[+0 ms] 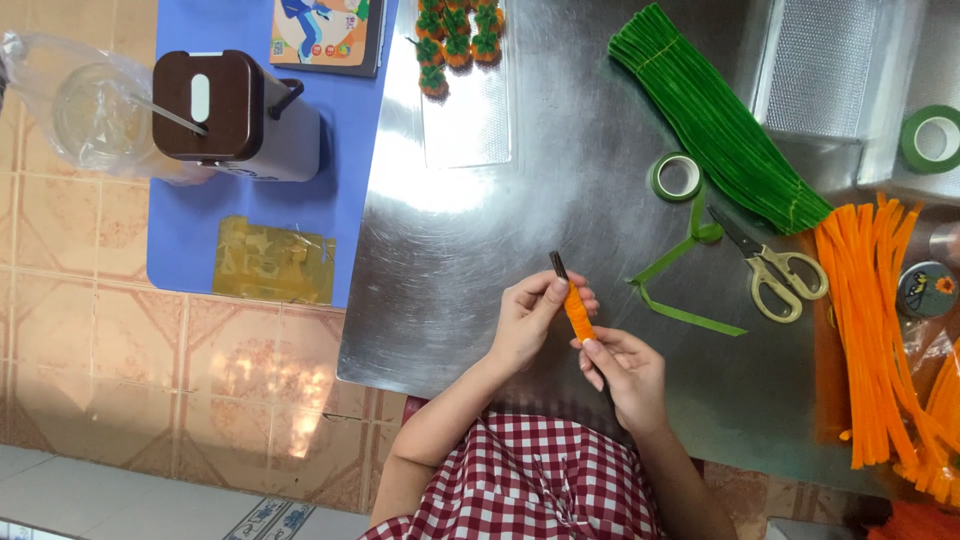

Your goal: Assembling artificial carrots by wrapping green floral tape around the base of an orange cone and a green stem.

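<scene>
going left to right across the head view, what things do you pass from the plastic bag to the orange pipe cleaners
clear plastic bag → brown-lidded container → left hand → right hand → green tape roll → scissors → loose orange pipe cleaners

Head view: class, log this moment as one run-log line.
left hand: holds dark stick | right hand: pinches orange pipe cleaner coiled around it | scissors, green tape roll: idle on metal table

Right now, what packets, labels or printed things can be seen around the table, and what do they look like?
Booklet: top edge, on blue mat; colourful cartoon cover.
Yellow packet: on mat; flat, clear-wrapped.
Plastic bag: far left; clear, crumpled.
Round tin: right edge; blue lid, orange flower.
</scene>
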